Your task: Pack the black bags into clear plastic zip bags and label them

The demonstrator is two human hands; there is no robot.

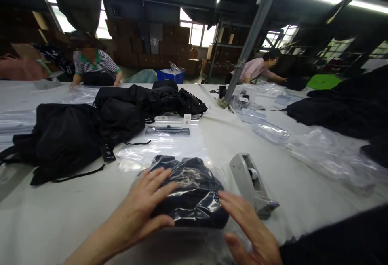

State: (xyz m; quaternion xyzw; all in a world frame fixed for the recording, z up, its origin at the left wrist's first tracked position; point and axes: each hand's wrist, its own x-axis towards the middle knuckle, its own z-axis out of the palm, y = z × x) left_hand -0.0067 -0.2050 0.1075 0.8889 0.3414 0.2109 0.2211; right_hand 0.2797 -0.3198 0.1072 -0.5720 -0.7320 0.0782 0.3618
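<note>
A folded black garment in a clear plastic bag lies on the white table in front of me. My left hand rests over the bag's left side with fingers spread. At its right edge is my right hand, fingers stretched out and thumb apart, the fingertips at the plastic. Just right of the bag stands a grey tape dispenser. Beyond the bag, a flat clear plastic bag with a dark zip strip lies on the table.
Black drawstring bags with tags are heaped at the left. Clear plastic wrap and dark cloth lie to the right. A slanted metal post rises from the table. Two people work across it. A blue bin stands behind.
</note>
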